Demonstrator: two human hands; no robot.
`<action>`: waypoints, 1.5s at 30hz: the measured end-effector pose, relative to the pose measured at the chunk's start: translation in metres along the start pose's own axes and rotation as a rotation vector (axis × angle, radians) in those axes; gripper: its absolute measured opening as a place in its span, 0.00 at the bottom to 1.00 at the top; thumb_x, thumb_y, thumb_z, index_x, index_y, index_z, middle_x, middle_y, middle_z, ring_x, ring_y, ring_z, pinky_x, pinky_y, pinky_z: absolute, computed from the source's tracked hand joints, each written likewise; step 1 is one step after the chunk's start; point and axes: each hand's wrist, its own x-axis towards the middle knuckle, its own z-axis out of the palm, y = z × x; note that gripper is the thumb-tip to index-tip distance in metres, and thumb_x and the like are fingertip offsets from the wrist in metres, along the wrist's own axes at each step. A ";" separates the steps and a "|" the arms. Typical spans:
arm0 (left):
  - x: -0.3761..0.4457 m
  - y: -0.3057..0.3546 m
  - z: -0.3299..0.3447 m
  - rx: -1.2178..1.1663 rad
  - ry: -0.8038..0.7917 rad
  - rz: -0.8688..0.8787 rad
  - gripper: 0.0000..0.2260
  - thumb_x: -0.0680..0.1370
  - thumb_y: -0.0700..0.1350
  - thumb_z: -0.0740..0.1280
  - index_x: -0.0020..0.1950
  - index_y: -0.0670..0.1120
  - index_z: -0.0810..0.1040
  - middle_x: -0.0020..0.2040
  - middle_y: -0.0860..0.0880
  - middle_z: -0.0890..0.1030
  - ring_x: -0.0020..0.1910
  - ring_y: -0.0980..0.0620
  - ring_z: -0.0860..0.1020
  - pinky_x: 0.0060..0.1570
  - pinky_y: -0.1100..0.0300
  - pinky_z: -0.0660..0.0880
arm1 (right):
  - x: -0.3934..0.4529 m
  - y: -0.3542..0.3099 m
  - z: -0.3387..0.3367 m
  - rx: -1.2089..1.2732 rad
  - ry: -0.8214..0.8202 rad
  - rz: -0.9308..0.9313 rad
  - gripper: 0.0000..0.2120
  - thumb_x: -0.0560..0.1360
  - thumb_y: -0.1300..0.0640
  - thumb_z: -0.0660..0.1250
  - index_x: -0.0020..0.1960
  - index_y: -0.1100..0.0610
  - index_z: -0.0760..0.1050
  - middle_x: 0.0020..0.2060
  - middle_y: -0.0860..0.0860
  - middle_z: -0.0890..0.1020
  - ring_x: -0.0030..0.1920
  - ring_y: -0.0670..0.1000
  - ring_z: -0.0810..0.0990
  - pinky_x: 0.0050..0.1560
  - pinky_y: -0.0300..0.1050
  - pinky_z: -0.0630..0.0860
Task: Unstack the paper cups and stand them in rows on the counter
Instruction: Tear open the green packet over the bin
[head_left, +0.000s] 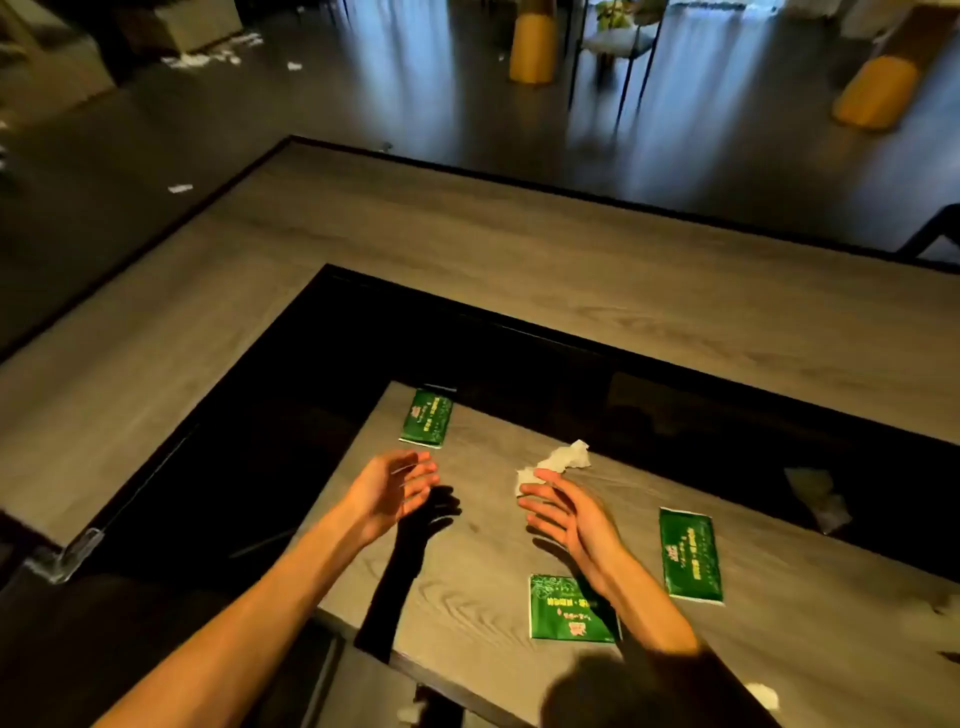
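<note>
No paper cups show anywhere in the head view. My left hand (392, 491) hovers over the lower grey wood counter (478, 582), fingers straight and relaxed, palm turned inward, holding nothing. My right hand (566, 512) hovers a little to the right of it, fingers spread, palm facing the left hand, also holding nothing. Both hands cast dark shadows on the counter.
Three green packets lie on the lower counter: one far left (427, 418), one under my right forearm (569, 608), one at the right (691, 556). A crumpled white tissue (563, 460) lies beyond my right hand. A raised wood counter (467, 249) wraps around behind.
</note>
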 end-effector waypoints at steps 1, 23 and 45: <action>0.010 0.010 -0.001 0.064 -0.004 0.014 0.08 0.82 0.43 0.59 0.50 0.44 0.77 0.38 0.48 0.82 0.35 0.53 0.83 0.33 0.64 0.79 | 0.012 0.001 0.005 -0.019 -0.001 0.000 0.12 0.81 0.57 0.61 0.59 0.60 0.78 0.51 0.60 0.85 0.49 0.58 0.85 0.56 0.52 0.78; 0.181 0.040 0.008 1.282 0.365 0.354 0.17 0.68 0.47 0.80 0.52 0.41 0.83 0.49 0.41 0.85 0.48 0.42 0.84 0.45 0.51 0.80 | 0.109 0.031 -0.016 -0.301 0.540 -0.178 0.14 0.78 0.71 0.60 0.42 0.55 0.71 0.32 0.55 0.77 0.31 0.52 0.76 0.32 0.43 0.72; 0.121 -0.108 0.164 1.353 -0.093 0.549 0.23 0.66 0.31 0.76 0.50 0.51 0.70 0.45 0.46 0.81 0.42 0.44 0.81 0.40 0.50 0.79 | 0.018 0.026 -0.229 -0.487 0.710 -0.400 0.14 0.70 0.53 0.66 0.48 0.64 0.75 0.36 0.57 0.79 0.33 0.45 0.78 0.36 0.42 0.74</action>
